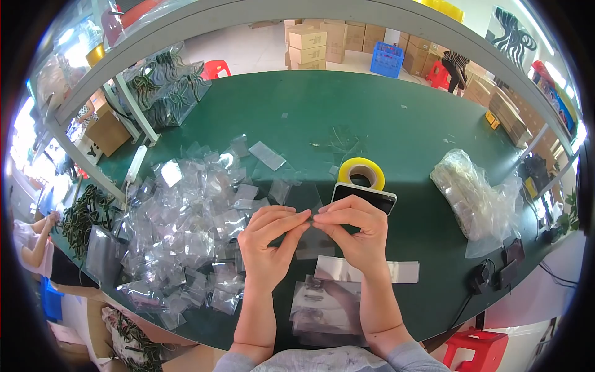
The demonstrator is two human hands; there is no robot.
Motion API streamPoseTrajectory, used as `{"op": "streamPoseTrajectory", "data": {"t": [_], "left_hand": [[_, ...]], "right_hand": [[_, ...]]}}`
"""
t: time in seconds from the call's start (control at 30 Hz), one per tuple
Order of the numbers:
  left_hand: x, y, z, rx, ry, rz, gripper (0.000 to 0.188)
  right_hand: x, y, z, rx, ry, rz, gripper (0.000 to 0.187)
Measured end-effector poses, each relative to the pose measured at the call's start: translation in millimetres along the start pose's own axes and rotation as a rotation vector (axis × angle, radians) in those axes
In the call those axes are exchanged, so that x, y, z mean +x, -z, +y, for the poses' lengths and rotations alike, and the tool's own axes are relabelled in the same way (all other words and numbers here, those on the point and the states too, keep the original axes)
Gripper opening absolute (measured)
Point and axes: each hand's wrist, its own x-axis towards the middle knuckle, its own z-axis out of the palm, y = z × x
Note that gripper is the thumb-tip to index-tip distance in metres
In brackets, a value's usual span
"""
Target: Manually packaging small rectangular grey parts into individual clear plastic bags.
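My left hand [268, 243] and my right hand [359, 234] meet over the middle of the green table [260, 105]. Thumb and forefinger of each are pinched together on a small clear plastic bag [315, 247], whose outline is faint against the green. To the left spreads a big heap of small clear plastic bags [186, 223]. Beyond my right hand lies a phone [372, 197] with a roll of yellow tape [361, 167] touching it. Near my forearms are a stack of clear bags [325, 307] and a whitish strip of flat sleeves [403, 272], partly behind my right arm.
A large plastic bag of pale pieces [474, 198] lies at the right, near black adapters [480, 276]. A grey frame [260, 13] arches over the table. Dark green cords [87, 217] lie at the left edge. A red stool [474, 353] stands lower right. Other people are in the background.
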Motion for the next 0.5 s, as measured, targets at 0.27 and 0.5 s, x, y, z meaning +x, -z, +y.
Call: {"op": "streamPoseTrajectory", "data": {"t": [0.27, 0.5], "left_hand": [[-1.1, 3.0, 3.2, -0.116, 0.009, -0.01, 0.022], [-1.6, 5.8, 6.0, -0.293, 0.12, -0.067, 0.031]], "right_hand": [[0.6, 1.5, -2.2, 0.054, 0.018, 0.024, 0.02], [-0.4, 7.1, -3.0, 0.229, -0.178, -0.028, 0.022]]}}
